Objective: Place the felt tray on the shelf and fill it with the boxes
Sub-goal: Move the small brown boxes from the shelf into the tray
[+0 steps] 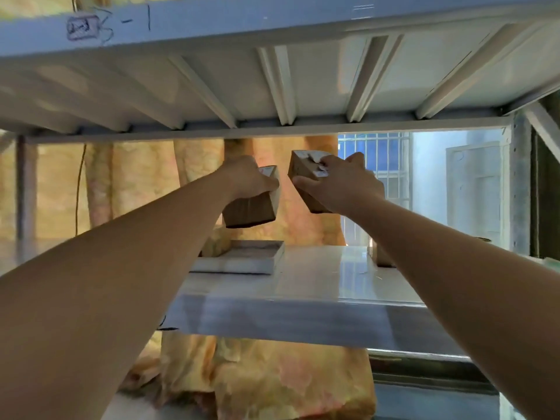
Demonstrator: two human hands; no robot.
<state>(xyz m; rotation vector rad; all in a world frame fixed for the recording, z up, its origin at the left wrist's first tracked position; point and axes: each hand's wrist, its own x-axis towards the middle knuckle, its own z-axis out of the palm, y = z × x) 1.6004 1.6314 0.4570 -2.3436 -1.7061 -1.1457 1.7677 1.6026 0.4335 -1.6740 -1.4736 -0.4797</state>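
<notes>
1. Marker scribble (88,27), upper left of frame, written on the front beam of the upper shelf (272,80). I see that shelf from underneath, ribs showing.
2. Patterned cloth (145,183), left and centre, hanging behind the rack.
3. Felt tray (236,265), centre of frame, lying flat on the shelf (318,277). It is pale and shallow, and I see nothing in it. Its left end is hidden behind the left forearm. Its long side seems to run across the frame, though the low angle makes this uncertain.
4. Left hand (245,177), centre, raised above the shelf with fingers wrapped round the top of the left box (251,212). This brown carton hangs almost straight above the tray, clear of it.
5. Right box (303,171), just right of centre, tilted, near the left box but not touching it.
6. Right hand (339,186), clasping the right box from the near side, thumb along its lower edge.
7. Third box (382,257), standing on the shelf to the right of the tray, mostly hidden behind the right forearm.
8. Barred window (375,153), right of centre, in the background.
9. My judgement: the tray is below and slightly left of both cartons. The left hand is nearer and needs only to lower its box, while the right must move left and down.
</notes>
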